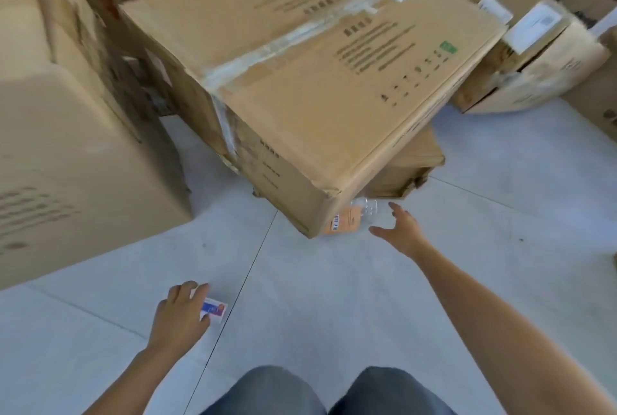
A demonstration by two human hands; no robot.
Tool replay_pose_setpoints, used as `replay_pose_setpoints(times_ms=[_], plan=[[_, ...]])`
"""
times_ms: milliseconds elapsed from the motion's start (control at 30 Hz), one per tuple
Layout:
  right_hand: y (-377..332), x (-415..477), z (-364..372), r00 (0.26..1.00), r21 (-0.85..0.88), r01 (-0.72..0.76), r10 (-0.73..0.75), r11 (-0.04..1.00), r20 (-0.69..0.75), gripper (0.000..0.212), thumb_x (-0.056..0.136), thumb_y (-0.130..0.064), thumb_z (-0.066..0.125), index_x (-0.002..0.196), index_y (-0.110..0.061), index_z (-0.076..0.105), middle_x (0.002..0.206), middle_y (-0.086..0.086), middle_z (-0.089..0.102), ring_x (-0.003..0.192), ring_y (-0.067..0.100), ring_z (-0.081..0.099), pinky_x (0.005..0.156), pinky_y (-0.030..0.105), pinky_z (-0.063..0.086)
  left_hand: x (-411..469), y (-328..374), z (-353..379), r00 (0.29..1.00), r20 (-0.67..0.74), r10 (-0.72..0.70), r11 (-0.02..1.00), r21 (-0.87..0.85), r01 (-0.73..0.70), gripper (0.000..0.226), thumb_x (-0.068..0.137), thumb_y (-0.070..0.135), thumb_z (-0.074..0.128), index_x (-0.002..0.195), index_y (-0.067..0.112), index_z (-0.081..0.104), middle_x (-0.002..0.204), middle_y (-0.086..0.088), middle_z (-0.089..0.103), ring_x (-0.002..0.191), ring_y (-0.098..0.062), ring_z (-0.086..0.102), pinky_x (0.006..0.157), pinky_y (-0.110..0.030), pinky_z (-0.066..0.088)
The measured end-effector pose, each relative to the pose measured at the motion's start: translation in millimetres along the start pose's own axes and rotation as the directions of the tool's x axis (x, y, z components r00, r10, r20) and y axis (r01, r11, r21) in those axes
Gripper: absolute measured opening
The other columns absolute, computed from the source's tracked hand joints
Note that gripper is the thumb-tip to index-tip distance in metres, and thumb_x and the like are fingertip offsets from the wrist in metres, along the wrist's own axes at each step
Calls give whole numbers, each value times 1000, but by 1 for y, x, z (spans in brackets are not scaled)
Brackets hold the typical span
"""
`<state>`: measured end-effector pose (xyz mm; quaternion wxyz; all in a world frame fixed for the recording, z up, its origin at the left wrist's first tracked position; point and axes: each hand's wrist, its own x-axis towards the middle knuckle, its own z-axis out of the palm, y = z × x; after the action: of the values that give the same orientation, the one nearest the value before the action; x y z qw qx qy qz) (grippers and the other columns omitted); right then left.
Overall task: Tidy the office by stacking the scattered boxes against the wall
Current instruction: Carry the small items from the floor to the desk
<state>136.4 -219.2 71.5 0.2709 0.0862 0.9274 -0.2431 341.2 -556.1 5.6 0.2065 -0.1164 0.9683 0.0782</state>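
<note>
A large taped cardboard box (314, 80) sits tilted in the middle, resting on a crushed smaller box (410, 164). By its near corner lies a clear plastic bottle with an orange label (359, 217) on the floor. My right hand (399, 226) reaches toward that bottle with fingers spread, just short of touching it. My left hand (182, 312) holds a small white packet with blue and red print (213, 309), low over the floor at the lower left.
Another big cardboard box (66, 164) stands at the left. More boxes with white labels (534, 57) crowd the back and right. Pale floor tiles (334, 297) lie open in front of my knees (320, 394).
</note>
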Motion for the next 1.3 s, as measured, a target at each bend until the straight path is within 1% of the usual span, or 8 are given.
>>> replay_pose_setpoints(times_ms=[67, 133, 267, 467, 633, 833, 1033, 1300], plan=[[8, 25, 13, 998, -78, 57, -58, 995, -1, 91, 81, -31, 70, 149, -15, 12, 152, 10, 23, 139, 29, 23, 108, 41, 29, 23, -15, 33, 984, -36, 172, 985, 35, -171, 70, 36, 28, 94, 98, 7, 71, 96, -15, 69, 88, -34, 63, 57, -41, 54], [10, 46, 24, 992, -215, 120, -124, 969, -4, 101, 77, -31, 74, 150, -19, 5, 156, 6, 11, 143, 27, 15, 112, 45, 24, 38, -24, 60, 967, -98, 234, 972, 38, -231, 68, 26, 37, 91, 85, 9, 72, 80, -10, 69, 83, -25, 53, 44, -37, 51], [8, 77, 39, 954, -517, 269, -300, 812, 24, 115, 72, -35, 77, 149, -17, -6, 158, 3, -4, 146, 22, 0, 117, 41, 10, 48, -33, 91, 869, -349, 350, 933, 46, -358, 36, 65, 45, 52, 84, 18, 66, 81, 1, 65, 80, -14, 41, 51, -30, 45], [21, 71, 51, 932, -433, 290, -355, 853, -75, 120, 67, -31, 81, 150, -21, -5, 156, 6, 9, 144, 25, 8, 115, 42, 14, 44, -37, 104, 782, -407, 472, 871, 77, -485, 44, 81, 65, 35, 95, 27, 53, 98, 9, 43, 86, -12, 42, 74, -29, 31], [43, 54, 65, 895, -526, 344, -442, 778, -67, 113, 71, -32, 78, 149, -24, -2, 142, 12, 24, 133, 27, 23, 109, 34, 20, 37, -43, 107, 770, -437, 465, 861, 21, -508, 55, 55, 32, 77, 103, 23, 51, 98, 7, 42, 86, -15, 42, 57, -32, 44], [50, 56, 80, 919, -205, 363, -386, 909, -84, 119, 66, -24, 83, 150, -23, -2, 155, 5, 14, 142, 23, 18, 112, 35, 19, 39, -36, 110, 806, -458, 375, 891, -60, -449, 46, 57, 32, 65, 101, 25, 53, 90, 11, 41, 80, -12, 40, 56, -27, 36], [46, 46, 105, 905, -2, 395, -389, 919, -175, 121, 64, -24, 85, 149, -18, 0, 147, 10, 21, 136, 22, 26, 107, 30, 26, 45, -21, 104, 878, -432, 206, 922, -215, -322, 68, 37, -1, 92, 97, 15, 64, 80, -10, 61, 78, -14, 40, 54, -32, 41], [45, 27, 123, 906, 246, 373, -295, 895, -303, 90, 68, -11, 81, 140, -12, 26, 135, 8, 30, 122, 20, 42, 92, 17, 33, 46, 1, 86, 910, -369, 187, 925, -247, -290, 56, 45, -2, 90, 96, 7, 71, 81, -11, 62, 67, -37, 60, 55, -32, 41]])
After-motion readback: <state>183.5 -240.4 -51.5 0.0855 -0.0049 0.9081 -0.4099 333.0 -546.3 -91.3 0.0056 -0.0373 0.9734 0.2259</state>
